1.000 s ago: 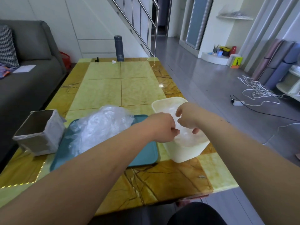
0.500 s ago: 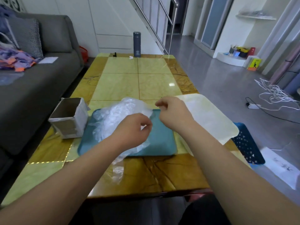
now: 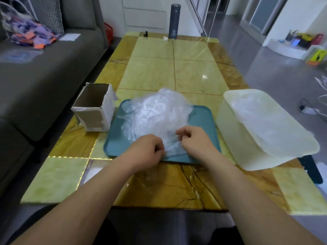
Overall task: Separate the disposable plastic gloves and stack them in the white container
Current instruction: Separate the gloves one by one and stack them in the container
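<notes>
**Gloves dead ahead, container off to my right**

At the far left a box (image 3: 93,106) stands on the counter (image 3: 177,73), just beside the tray (image 3: 113,147). The gloves (image 3: 159,110) sit heaped on that tray, a crumpled clear mound straight in front of me, with its near edge trailing down to my fingers. My left hand (image 3: 146,151) is curled at that edge and pinches the film. My right hand (image 3: 196,140) is close beside it, a strip of film between the two, and its fingers are curled into the same loose layer. The hands are near each other but not touching.

The container (image 3: 235,138) stands to the right of the tray, its long side running away from me. Some clear film already lies inside it. It is on my right hand's side, so I judge that hand should carry a freed glove across while the left holds the heap down. The thin sheets cling, so more than one may lift.
</notes>
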`<action>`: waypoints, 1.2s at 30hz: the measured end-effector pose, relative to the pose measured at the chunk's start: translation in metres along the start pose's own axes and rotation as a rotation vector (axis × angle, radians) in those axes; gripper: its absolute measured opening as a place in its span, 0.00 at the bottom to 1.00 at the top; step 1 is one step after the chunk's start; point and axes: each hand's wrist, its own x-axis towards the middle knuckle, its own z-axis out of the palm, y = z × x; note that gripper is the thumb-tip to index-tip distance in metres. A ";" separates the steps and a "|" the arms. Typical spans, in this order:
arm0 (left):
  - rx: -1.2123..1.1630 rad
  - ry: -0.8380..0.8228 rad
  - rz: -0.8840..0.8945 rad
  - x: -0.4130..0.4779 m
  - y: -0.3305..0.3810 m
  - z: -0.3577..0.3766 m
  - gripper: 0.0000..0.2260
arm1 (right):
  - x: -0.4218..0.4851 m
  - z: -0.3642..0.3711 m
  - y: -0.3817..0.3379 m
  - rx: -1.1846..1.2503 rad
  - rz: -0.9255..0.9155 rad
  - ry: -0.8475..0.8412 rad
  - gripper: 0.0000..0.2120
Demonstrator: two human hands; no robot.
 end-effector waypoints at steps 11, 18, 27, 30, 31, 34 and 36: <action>-1.005 -0.011 -0.045 -0.024 0.022 -0.068 0.08 | -0.008 -0.040 -0.006 0.432 -0.149 -0.101 0.09; -1.147 -0.138 -0.073 -0.030 0.021 -0.065 0.25 | -0.023 -0.045 -0.012 0.543 -0.261 -0.122 0.11; -1.036 0.007 -0.114 -0.026 0.020 -0.057 0.04 | -0.027 -0.048 -0.009 0.561 0.007 -0.122 0.20; -1.291 0.062 -0.185 -0.021 0.014 -0.061 0.03 | -0.024 -0.050 -0.007 0.643 0.165 -0.240 0.42; -1.362 0.070 -0.195 -0.020 0.014 -0.061 0.02 | -0.024 -0.049 -0.005 0.656 0.184 -0.286 0.44; -1.513 0.108 -0.229 -0.019 0.019 -0.054 0.03 | -0.026 -0.044 -0.006 0.690 0.105 -0.353 0.33; -1.572 0.110 -0.254 -0.017 0.023 -0.045 0.11 | -0.030 -0.038 -0.010 0.742 0.013 -0.382 0.27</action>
